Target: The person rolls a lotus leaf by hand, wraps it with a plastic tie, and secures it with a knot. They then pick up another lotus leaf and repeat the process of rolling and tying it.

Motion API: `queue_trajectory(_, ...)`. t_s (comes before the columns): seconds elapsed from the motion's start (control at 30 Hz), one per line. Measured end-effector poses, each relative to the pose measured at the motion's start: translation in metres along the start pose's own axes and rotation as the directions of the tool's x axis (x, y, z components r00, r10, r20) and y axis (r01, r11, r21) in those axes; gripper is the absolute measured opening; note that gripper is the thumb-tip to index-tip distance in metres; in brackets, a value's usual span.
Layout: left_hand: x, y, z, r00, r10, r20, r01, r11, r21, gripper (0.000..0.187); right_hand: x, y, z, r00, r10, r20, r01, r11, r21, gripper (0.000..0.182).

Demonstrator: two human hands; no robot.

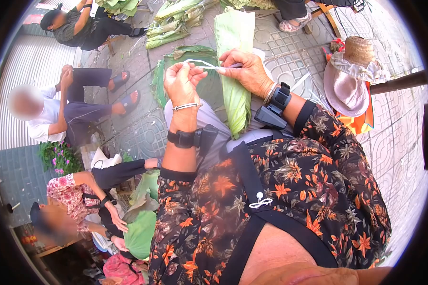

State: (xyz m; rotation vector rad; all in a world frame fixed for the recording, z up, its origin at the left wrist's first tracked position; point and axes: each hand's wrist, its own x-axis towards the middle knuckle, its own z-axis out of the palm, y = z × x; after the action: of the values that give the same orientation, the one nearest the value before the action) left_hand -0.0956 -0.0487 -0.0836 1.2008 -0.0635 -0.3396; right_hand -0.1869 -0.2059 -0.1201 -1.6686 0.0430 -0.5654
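Between my hands runs a thin white strip (203, 62), bent in a small loop. My left hand (183, 81) is closed, pinching one part of the strip at the fingertips. My right hand (249, 71) pinches it too, thumb against forefinger. Beneath my right hand a long pale-green bundle of folded leaves (236, 102) rests on my lap, its near end narrow and wrinkled, its far end broad and flat. Darker green leaves (203, 92) lie flat beyond my knees, partly hidden behind my left hand and the bundle.
More leaf bundles (176, 21) lie on the paving ahead. To the right, a straw hat (359, 51) and a pale pink hat (345, 90) sit beside a dark bar (399, 83). Several people sit along the left; one nearby person's hands touch a large green leaf (141, 233).
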Motion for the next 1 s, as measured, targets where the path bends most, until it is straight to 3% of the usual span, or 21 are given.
queue_trajectory(0.17,0.005,0.003,-0.01,0.998,-0.044,0.037,0.035,0.978,0.207,0.012,0.0,-0.002,0.0,1.0,0.004,-0.003,-0.004,1.0,-0.007,0.013)
queue_trajectory(0.27,0.008,0.004,-0.015,0.997,-0.064,-0.041,0.066,0.996,0.058,0.013,0.0,-0.001,0.001,1.0,0.002,0.003,-0.002,1.0,-0.01,0.014)
queue_trajectory(0.37,0.011,-0.002,-0.018,0.988,-0.092,-0.122,0.099,0.993,0.059,0.014,0.0,-0.002,0.001,1.0,0.003,0.013,-0.003,1.0,-0.023,0.015)
queue_trajectory(0.57,0.037,-0.014,-0.037,0.939,-0.292,-0.181,0.244,0.938,-0.247,0.029,0.0,-0.001,0.002,1.0,-0.007,0.01,0.006,1.0,0.025,0.016)
queue_trajectory(0.67,0.042,-0.013,-0.044,0.923,-0.303,-0.237,0.232,0.93,-0.286,0.031,0.001,-0.002,0.0,1.0,-0.009,-0.002,0.009,0.999,0.037,0.016)
queue_trajectory(0.87,0.035,-0.012,-0.031,0.951,-0.305,-0.047,0.264,0.882,-0.39,0.036,0.006,-0.016,0.002,0.991,0.096,0.092,-0.11,0.979,0.171,0.012)
queue_trajectory(1.0,0.041,-0.02,-0.024,0.973,-0.226,-0.049,0.197,0.919,-0.341,0.039,0.007,-0.017,0.001,0.982,0.115,0.147,-0.148,0.96,0.239,0.011)
